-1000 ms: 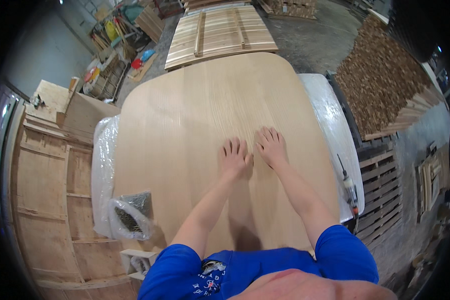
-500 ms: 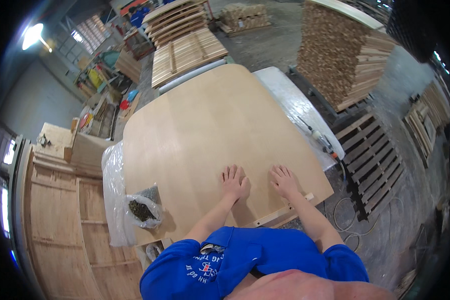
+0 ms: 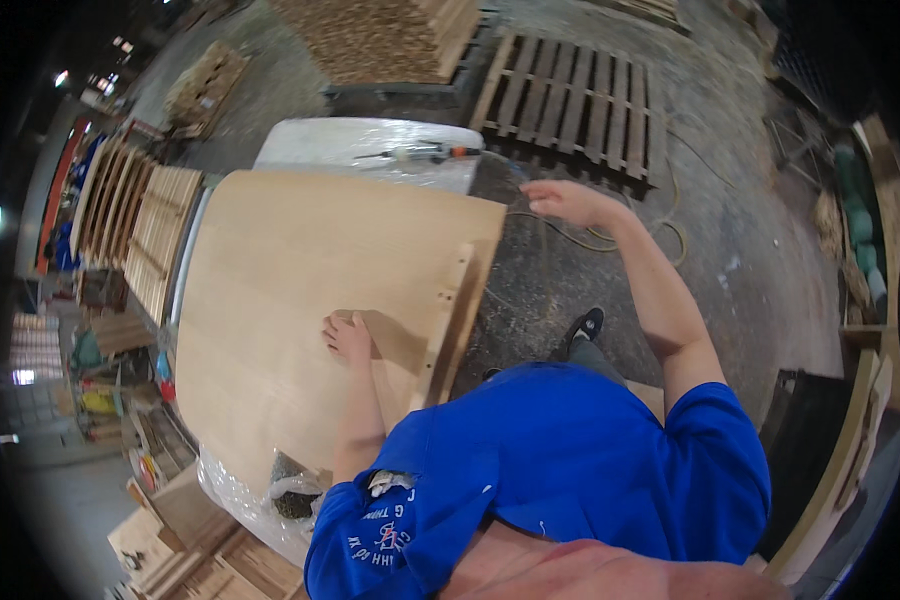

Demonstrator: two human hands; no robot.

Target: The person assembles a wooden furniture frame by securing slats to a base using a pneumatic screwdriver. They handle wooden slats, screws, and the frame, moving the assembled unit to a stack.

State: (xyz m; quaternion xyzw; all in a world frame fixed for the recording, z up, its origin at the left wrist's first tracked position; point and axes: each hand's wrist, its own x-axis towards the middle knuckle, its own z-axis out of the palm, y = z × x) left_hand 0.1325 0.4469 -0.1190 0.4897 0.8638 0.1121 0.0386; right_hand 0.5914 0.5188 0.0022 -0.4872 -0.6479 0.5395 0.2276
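A large pale wooden panel (image 3: 300,250) with rounded corners lies flat before me. My left hand (image 3: 348,338) rests on its surface, fingers spread and holding nothing. Beyond the panel's right edge, my right hand (image 3: 568,203) is raised over the floor, its fingers reaching left with nothing seen in them. The nearest thing to it is a long, thin-tipped driver-like tool (image 3: 425,153) with an orange end, lying on a plastic-wrapped white slab (image 3: 310,140). A wooden strip with holes (image 3: 444,310) runs along the panel's edge closest to me.
A bag of small dark pieces (image 3: 295,497) sits at the panel's near left corner. A slatted pallet (image 3: 573,100) and a coiled hose (image 3: 670,240) lie on the floor. Stacked timber (image 3: 380,45) stands at the back, more wooden slats (image 3: 160,230) at the left.
My view and body have turned to the right. My right hand has lifted off the panel and swung out past its edge toward the tool's side. My left hand stays on the panel.
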